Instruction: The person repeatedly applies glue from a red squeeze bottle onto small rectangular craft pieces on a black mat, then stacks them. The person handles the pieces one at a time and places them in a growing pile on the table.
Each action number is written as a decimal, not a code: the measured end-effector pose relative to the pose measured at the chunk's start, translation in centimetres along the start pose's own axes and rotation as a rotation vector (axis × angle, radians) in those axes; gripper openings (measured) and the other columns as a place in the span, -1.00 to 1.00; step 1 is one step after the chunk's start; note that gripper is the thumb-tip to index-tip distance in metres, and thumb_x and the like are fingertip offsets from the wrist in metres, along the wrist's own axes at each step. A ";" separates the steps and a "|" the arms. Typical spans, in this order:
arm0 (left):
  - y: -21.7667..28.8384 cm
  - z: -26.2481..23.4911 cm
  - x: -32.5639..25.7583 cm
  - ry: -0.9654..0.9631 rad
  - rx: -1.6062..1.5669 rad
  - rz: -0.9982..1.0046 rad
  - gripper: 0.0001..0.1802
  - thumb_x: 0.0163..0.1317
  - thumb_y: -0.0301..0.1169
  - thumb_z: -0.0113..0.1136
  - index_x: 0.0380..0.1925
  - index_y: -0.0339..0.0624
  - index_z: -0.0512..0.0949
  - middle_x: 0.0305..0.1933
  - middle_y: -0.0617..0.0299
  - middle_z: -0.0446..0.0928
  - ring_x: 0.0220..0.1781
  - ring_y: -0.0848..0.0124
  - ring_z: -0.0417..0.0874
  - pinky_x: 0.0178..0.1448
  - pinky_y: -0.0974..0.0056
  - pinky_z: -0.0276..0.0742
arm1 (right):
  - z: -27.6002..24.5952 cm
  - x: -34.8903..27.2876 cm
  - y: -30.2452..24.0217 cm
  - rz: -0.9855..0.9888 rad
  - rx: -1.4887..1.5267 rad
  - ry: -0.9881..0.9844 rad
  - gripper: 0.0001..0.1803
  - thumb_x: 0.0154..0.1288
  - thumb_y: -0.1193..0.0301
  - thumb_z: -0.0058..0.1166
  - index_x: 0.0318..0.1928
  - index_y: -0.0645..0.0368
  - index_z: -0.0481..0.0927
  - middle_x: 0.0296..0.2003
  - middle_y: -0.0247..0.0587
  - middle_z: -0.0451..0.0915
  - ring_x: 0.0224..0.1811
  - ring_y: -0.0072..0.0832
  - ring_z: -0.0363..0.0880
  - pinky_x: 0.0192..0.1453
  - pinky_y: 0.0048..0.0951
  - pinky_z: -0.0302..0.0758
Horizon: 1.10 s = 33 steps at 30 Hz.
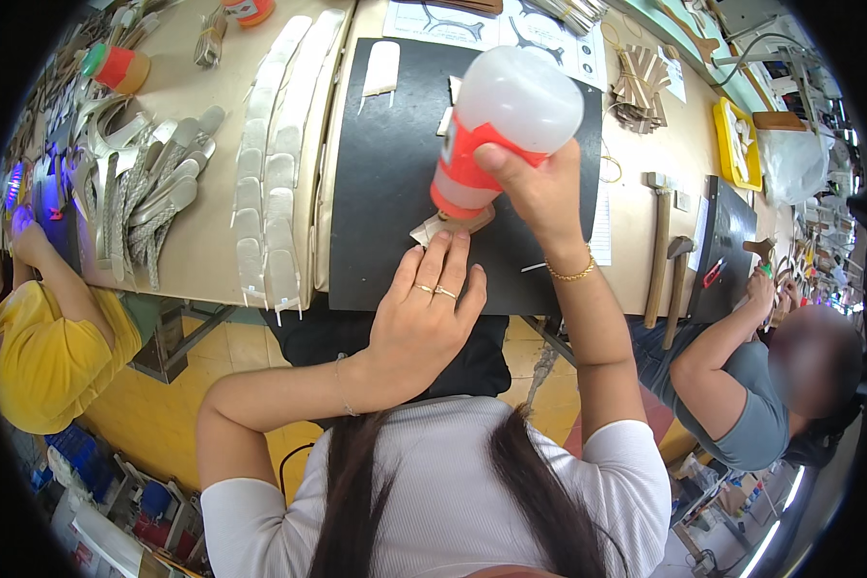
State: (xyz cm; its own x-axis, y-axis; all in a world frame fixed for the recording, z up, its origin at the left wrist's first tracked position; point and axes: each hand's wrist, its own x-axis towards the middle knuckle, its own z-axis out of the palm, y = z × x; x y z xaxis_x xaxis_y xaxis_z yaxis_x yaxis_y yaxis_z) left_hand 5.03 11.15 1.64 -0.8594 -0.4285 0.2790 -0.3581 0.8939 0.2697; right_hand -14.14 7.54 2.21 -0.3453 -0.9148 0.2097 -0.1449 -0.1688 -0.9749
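My right hand point(539, 188) grips a translucent white squeeze bottle point(520, 96) with a red label, tipped nozzle-down. The bottle's tip meets a small pale strap piece point(474, 222) lying on the black mat point(371, 173). Stretched-out fingers of my left hand point(419, 313) lie flat on that piece's near edge, covering part of it. Whether anything flows from the nozzle cannot be seen. Behind the bottle, other small pale pieces point(445, 120) are partly hidden. A pale strap piece point(382, 67) rests at the mat's far left.
Overlapping rows of pale straps point(284, 144) lie left of the mat, beside a heap of straps point(154, 164) and a red-labelled jar point(116, 69). Hammers point(660, 250) and a yellow tray point(737, 144) are on the right. People sit at either side.
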 end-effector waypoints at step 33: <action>-3.5 -2.2 2.9 -0.026 -0.442 -0.220 -0.68 0.13 -0.60 0.26 -0.07 -0.21 0.57 -0.05 0.04 0.46 -0.03 0.08 0.50 0.09 0.09 0.37 | -4.9 -6.3 2.2 -0.061 0.057 0.505 0.13 -0.05 -0.26 0.38 0.30 0.31 0.24 0.09 0.00 0.51 0.12 -0.22 0.58 0.15 -0.15 0.63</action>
State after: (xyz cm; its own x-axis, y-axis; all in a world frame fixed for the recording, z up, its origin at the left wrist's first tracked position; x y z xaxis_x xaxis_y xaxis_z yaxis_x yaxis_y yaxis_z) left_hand 4.60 6.50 3.50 -0.7917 -0.5924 0.1494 -0.3482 0.6384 0.6864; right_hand -16.83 14.77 -0.87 -0.7446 -0.6139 0.2621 -0.1325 -0.2489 -0.9594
